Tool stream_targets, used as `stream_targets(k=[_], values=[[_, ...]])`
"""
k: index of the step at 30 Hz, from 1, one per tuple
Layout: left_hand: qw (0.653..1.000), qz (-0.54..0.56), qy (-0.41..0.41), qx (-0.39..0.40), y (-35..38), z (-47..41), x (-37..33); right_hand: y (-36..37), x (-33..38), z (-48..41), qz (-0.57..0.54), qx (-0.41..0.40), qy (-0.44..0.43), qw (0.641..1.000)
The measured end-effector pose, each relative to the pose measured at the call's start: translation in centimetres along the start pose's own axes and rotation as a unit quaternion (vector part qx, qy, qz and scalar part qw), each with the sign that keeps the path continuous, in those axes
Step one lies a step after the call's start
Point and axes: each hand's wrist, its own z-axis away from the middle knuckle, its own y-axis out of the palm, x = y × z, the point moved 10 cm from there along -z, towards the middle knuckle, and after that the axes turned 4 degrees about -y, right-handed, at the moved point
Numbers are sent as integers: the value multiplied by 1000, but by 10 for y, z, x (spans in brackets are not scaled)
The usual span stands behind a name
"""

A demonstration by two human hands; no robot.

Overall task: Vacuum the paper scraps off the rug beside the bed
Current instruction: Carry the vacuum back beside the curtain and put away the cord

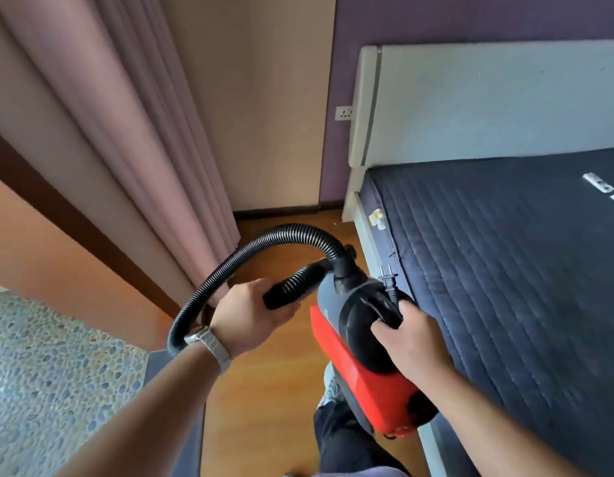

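I carry a red and grey handheld vacuum [353, 359] above the wooden floor, close to the bed [505, 256]. My right hand [412, 342] grips its black top handle, and the power plug [388, 273] sticks up just beyond my fingers. My left hand [253, 315], with a watch on the wrist, is closed around the end of the black ribbed hose [229, 263], which loops up and back into the vacuum body. A pebble-patterned rug [50, 373] lies at the lower left. No paper scraps show on it.
The bed has a dark blue quilted mattress and a white headboard [488, 101] on the right. Pink curtains [126, 132] hang at the left. A wall socket [343, 112] sits beside the headboard. My leg and shoe [333, 390] stand on the wooden floor [264, 390].
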Motion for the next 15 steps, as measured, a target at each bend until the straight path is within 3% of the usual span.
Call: stream_targets(k=[15], values=[[989, -75, -106, 72, 24, -252, -21, 23, 31, -268, 10, 58, -35, 998]])
